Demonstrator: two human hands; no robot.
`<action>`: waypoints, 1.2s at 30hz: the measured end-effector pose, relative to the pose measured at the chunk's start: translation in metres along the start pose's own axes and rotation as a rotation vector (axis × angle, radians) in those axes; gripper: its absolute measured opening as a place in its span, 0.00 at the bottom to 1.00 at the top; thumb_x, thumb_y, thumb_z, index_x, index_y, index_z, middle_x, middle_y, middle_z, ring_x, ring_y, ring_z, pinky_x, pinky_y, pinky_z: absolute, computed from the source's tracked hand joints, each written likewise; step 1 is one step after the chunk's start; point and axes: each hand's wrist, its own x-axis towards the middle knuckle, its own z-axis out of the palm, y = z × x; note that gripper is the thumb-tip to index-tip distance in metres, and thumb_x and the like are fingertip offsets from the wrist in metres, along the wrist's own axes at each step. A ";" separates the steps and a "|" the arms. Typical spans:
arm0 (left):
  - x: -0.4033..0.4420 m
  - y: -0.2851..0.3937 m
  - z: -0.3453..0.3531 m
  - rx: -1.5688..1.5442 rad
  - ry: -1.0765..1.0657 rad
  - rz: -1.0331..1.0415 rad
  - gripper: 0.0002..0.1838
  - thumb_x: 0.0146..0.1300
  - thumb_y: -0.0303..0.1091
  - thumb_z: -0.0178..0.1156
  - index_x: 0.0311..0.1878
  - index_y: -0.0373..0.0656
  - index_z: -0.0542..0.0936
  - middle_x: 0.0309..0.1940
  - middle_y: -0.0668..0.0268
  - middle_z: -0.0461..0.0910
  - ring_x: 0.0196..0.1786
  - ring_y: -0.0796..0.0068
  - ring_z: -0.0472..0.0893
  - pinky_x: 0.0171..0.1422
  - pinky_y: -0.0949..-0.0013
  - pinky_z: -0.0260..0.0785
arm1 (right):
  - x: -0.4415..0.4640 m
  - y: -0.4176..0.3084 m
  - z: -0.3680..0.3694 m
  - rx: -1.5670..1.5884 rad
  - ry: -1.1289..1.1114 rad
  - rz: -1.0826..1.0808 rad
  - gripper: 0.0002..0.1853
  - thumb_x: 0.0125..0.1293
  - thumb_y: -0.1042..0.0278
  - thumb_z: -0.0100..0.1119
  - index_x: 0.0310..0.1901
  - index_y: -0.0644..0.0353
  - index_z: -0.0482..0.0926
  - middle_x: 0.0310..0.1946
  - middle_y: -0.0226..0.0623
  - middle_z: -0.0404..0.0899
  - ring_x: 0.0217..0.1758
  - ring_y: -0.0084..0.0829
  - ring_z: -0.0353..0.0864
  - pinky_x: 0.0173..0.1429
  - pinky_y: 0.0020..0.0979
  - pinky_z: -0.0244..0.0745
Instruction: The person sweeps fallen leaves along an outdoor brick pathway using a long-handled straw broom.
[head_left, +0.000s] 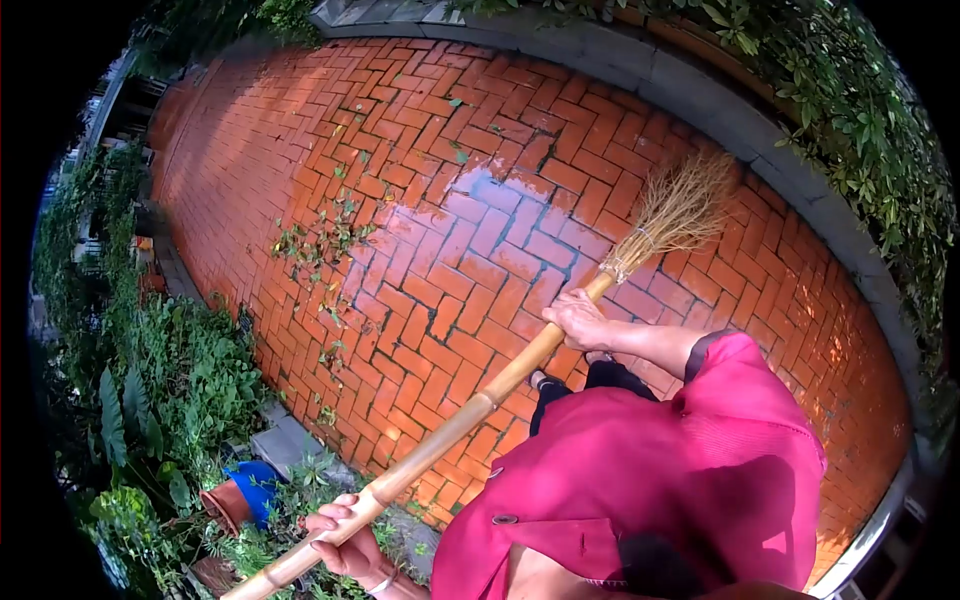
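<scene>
A broom with a thick bamboo handle runs diagonally from the lower left to the upper right. Its twig bristles fan out over wet red brick paving. My right hand is wrapped round the handle close to the bristles. Farther up the same handle, at the lower left, my left hand grips it with the fingers curled over the top. Several green and brown leaves lie scattered on the bricks, left of the broom head.
A grey stone curb curves along the far and right side, with leafy shrubs behind it. Green plants border the left edge. An orange-brown pot with a blue covering lies among plants.
</scene>
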 end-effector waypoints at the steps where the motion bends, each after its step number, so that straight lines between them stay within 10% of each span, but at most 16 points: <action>1: 0.003 -0.011 -0.001 0.014 -0.003 -0.024 0.18 0.58 0.51 0.48 0.29 0.43 0.65 0.27 0.61 0.69 0.39 0.60 0.70 0.49 0.57 0.59 | -0.001 0.011 0.017 0.013 -0.026 0.065 0.14 0.36 0.78 0.53 0.28 0.53 0.68 0.23 0.31 0.67 0.37 0.34 0.67 0.43 0.37 0.55; 14: -0.003 0.045 -0.022 0.421 0.354 0.290 0.20 0.55 0.52 0.52 0.31 0.44 0.64 0.29 0.63 0.67 0.44 0.61 0.68 0.57 0.54 0.53 | 0.291 -0.134 0.090 0.117 -0.100 -0.493 0.09 0.45 0.75 0.55 0.31 0.52 0.70 0.27 0.30 0.70 0.40 0.32 0.68 0.52 0.37 0.56; 23: 0.005 0.085 -0.140 -0.011 0.328 0.251 0.18 0.55 0.48 0.53 0.31 0.43 0.63 0.26 0.66 0.63 0.38 0.65 0.65 0.51 0.60 0.54 | 0.218 -0.163 0.051 0.075 -0.261 -0.469 0.10 0.41 0.78 0.51 0.27 0.54 0.65 0.22 0.30 0.66 0.35 0.32 0.68 0.39 0.36 0.55; 36: 0.099 0.082 -0.006 0.506 0.689 0.350 0.18 0.56 0.48 0.51 0.26 0.45 0.59 0.21 0.69 0.56 0.29 0.72 0.58 0.41 0.67 0.51 | 0.312 -0.218 0.106 0.274 -0.687 -0.834 0.10 0.45 0.69 0.55 0.31 0.51 0.66 0.28 0.31 0.71 0.40 0.32 0.71 0.43 0.39 0.60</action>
